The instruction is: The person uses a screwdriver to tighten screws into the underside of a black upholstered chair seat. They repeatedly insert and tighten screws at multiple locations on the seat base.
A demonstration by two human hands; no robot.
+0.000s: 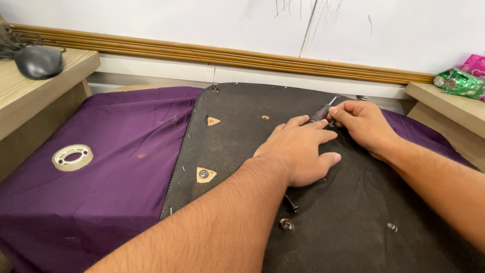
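Hands meet on a black fabric-covered seat panel [262, 151]: left hand [298, 151] lies flat, fingers spread; right hand [364, 124] pinches a small dark screwdriver [322, 111]. Crinkled green and pink foil packets [462, 78] sit on the right-hand wooden shelf [444, 108].

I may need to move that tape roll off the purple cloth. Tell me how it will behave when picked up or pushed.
The tape roll lies flat on the purple cloth, so it probably won't roll unless tipped onto its edge. It looks thin and nearly used up, so likely very light. Pushed, it may drag on the soft fabric rather than slide.
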